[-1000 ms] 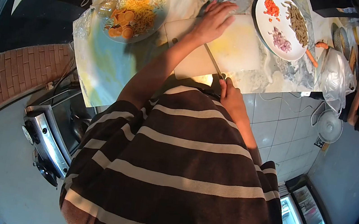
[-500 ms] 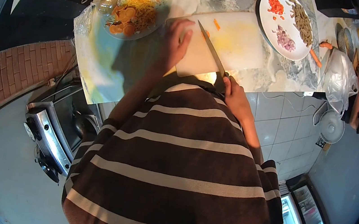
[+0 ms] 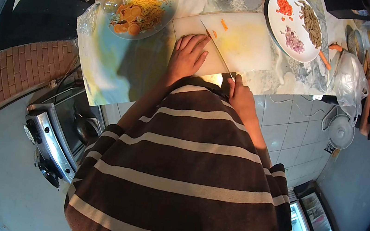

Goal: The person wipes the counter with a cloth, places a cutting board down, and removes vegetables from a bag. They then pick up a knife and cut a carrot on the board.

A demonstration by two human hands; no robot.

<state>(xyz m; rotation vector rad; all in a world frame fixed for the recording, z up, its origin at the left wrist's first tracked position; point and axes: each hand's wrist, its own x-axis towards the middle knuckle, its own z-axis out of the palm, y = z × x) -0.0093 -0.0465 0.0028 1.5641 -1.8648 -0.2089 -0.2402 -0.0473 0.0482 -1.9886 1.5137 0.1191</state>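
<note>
The left hand [image 3: 187, 56] is lying flat, fingers spread, on the cutting board [image 3: 250, 44] while the right hand [image 3: 240, 94] is gripping the knife [image 3: 217, 49].

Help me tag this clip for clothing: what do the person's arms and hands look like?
Both hands, the left hand and the right hand, are bare: no gloves, and no watch or ring shows. The forearms are uncovered too. The person wears a dark brown shirt with pale horizontal stripes; its short sleeves end near the elbows.
</note>
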